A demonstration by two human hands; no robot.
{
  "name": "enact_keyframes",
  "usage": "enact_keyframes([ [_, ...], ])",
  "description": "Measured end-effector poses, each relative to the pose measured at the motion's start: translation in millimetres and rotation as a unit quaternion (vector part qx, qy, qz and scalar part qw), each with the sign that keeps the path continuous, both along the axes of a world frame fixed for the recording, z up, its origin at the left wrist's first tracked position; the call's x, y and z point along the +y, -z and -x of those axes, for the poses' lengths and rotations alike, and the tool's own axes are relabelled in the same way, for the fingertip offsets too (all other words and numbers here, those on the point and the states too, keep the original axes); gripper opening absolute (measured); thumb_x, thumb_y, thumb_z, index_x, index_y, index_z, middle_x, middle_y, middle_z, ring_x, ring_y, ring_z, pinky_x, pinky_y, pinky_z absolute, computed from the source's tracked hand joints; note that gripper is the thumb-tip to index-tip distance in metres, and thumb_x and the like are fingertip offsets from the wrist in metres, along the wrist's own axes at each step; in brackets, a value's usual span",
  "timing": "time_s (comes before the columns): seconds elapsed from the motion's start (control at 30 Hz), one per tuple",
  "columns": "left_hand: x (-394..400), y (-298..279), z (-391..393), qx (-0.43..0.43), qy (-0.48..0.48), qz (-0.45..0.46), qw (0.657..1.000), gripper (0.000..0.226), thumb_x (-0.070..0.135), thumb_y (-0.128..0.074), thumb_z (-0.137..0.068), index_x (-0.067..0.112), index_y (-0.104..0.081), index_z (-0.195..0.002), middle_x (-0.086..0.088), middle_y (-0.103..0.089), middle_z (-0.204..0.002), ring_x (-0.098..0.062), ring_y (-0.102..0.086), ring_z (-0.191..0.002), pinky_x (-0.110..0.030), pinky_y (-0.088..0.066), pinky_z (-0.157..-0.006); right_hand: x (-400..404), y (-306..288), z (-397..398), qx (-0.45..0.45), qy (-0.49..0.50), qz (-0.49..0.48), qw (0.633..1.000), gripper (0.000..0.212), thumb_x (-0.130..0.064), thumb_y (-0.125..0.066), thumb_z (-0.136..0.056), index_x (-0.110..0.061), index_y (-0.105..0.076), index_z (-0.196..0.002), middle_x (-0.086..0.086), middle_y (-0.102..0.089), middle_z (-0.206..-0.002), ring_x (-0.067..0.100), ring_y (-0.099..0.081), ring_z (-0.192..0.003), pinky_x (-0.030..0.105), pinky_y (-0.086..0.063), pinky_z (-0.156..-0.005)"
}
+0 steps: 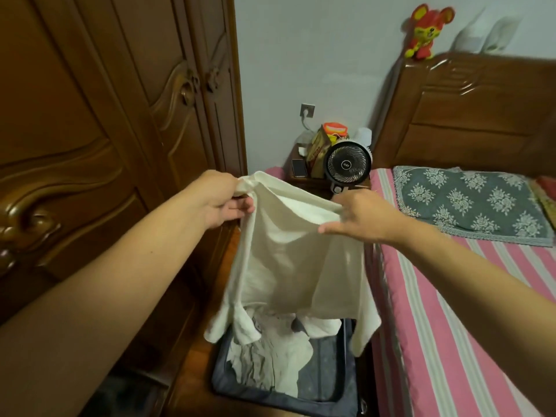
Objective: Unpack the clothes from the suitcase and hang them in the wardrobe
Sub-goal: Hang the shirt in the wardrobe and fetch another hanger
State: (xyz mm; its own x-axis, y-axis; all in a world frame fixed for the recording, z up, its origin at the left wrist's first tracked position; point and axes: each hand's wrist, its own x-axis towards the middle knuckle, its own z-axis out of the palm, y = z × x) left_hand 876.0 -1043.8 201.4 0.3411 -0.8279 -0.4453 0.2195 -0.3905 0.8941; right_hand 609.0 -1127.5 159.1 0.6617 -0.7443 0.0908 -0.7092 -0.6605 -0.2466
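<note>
pale wall (316, 55), striped bed (451, 296), nightstand (313, 183)

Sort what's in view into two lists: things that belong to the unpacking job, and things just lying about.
Part of the job:
white shirt, held up by left hand and right hand
suitcase, open on the floor, more clothes inside
wardrobe, doors shut

Lying about:
fan
phone
snack bags
red toy
pillow

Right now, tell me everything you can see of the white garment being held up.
The white garment is plain, cream-white, soft-looking cloth, likely a shirt. It hangs spread between both hands above the open suitcase. The left hand grips one upper corner, bunching it; the right hand pinches the other. Its lower parts drape loosely, reaching the clothes in the suitcase. No hanger is visible.
</note>
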Motion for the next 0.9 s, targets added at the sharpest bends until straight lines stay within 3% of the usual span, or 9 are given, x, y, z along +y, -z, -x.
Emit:
enact_keyframes([
  [0.1,17,2,10,0.076,0.049,-0.002,0.996,0.024,0.001,-0.038,-0.105,0.005,-0.061,-0.103,-0.011,-0.072,-0.077,-0.018,-0.07,-0.057,-0.033,-0.062,-0.063,16,10,-26,-0.057,0.0,-0.026,0.998,0.075,-0.083,-0.063,-0.069,-0.021,-0.058,-0.11,-0.001,-0.05,-0.112,0.022,-0.052,-0.104,0.044,-0.047,-0.096],
  [0.2,27,10,27,0.048,0.125,0.034,0.99,0.013,0.007,-0.051,-0.104,0.006,-0.061,-0.112,-0.016,-0.076,-0.088,-0.025,-0.074,-0.072,-0.039,-0.063,-0.073,43,18,-67,-0.164,-0.036,-0.134,0.977,0.081,-0.044,-0.08,-0.082,-0.022,-0.041,-0.149,-0.009,-0.054,-0.141,0.008,-0.052,-0.127,0.028,-0.042,-0.108],
  [0.3,35,38,2,-0.131,0.152,0.153,0.968,0.008,0.023,-0.063,-0.099,0.02,-0.063,-0.107,-0.014,-0.07,-0.111,-0.018,-0.068,-0.088,-0.032,-0.058,-0.069,57,27,-83,-0.275,0.017,-0.124,0.953,0.028,-0.005,-0.067,-0.092,-0.015,-0.07,-0.117,-0.004,-0.072,-0.112,0.004,-0.066,-0.102,0.035,-0.053,-0.09],
  [0.37,46,74,-25,-0.202,0.205,0.193,0.938,0.054,0.046,-0.077,-0.084,0.034,-0.053,-0.131,0.0,-0.059,-0.135,-0.008,-0.059,-0.116,-0.025,-0.049,-0.092,67,8,-81,-0.376,0.077,-0.199,0.902,0.016,-0.006,-0.07,-0.092,-0.019,-0.074,-0.1,-0.008,-0.072,-0.097,0.0,-0.066,-0.089,0.027,-0.054,-0.083],
  [0.43,61,132,-28,-0.243,0.288,0.09,0.922,0.097,0.061,-0.082,-0.07,0.04,-0.032,-0.15,0.013,-0.047,-0.146,-0.006,-0.048,-0.131,-0.032,-0.041,-0.109,72,-15,-79,-0.476,0.113,-0.237,0.839,0.009,-0.011,-0.072,-0.091,-0.02,-0.072,-0.093,-0.003,-0.073,-0.092,0.011,-0.068,-0.088,0.031,-0.057,-0.081],
  [0.5,74,194,-13,-0.317,0.278,-0.002,0.907,0.079,0.058,-0.076,-0.075,0.035,-0.043,-0.142,0.009,-0.061,-0.13,-0.017,-0.061,-0.12,-0.04,-0.051,-0.102,73,-36,-80,-0.548,0.12,-0.233,0.794,0.011,-0.008,-0.069,-0.091,-0.014,-0.068,-0.101,0.005,-0.071,-0.096,0.018,-0.068,-0.091,0.036,-0.057,-0.084],
  [0.63,77,242,-9,-0.293,0.135,-0.033,0.946,0.024,0.009,-0.065,-0.092,0.011,-0.068,-0.116,-0.014,-0.071,-0.106,-0.036,-0.067,-0.104,-0.038,-0.052,-0.082,54,-60,-55,-0.626,0.215,-0.149,0.734,0.011,-0.007,-0.07,-0.087,-0.013,-0.063,-0.093,0.009,-0.066,-0.09,0.024,-0.065,-0.087,0.042,-0.057,-0.08],
  [0.8,61,200,-66,-0.406,0.158,-0.008,0.9,0.015,0.02,-0.07,-0.09,0.029,-0.063,-0.081,-0.007,-0.073,-0.095,-0.033,-0.068,-0.096,-0.035,-0.05,-0.077,12,-32,24,-0.578,0.426,-0.122,0.686,0.016,-0.02,-0.073,-0.089,-0.015,-0.064,-0.101,0.001,-0.063,-0.085,0.018,-0.063,-0.079,0.033,-0.052,-0.069],
  [0.9,48,135,-86,-0.418,0.105,0.044,0.901,0.009,0.028,-0.074,-0.089,0.035,-0.07,-0.086,0.004,-0.075,-0.097,-0.02,-0.069,-0.097,-0.03,-0.049,-0.077,-13,-2,54,-0.53,0.494,-0.136,0.676,0.026,-0.024,-0.074,-0.087,-0.016,-0.065,-0.11,0.004,-0.065,-0.099,0.022,-0.065,-0.094,0.036,-0.053,-0.085],
])
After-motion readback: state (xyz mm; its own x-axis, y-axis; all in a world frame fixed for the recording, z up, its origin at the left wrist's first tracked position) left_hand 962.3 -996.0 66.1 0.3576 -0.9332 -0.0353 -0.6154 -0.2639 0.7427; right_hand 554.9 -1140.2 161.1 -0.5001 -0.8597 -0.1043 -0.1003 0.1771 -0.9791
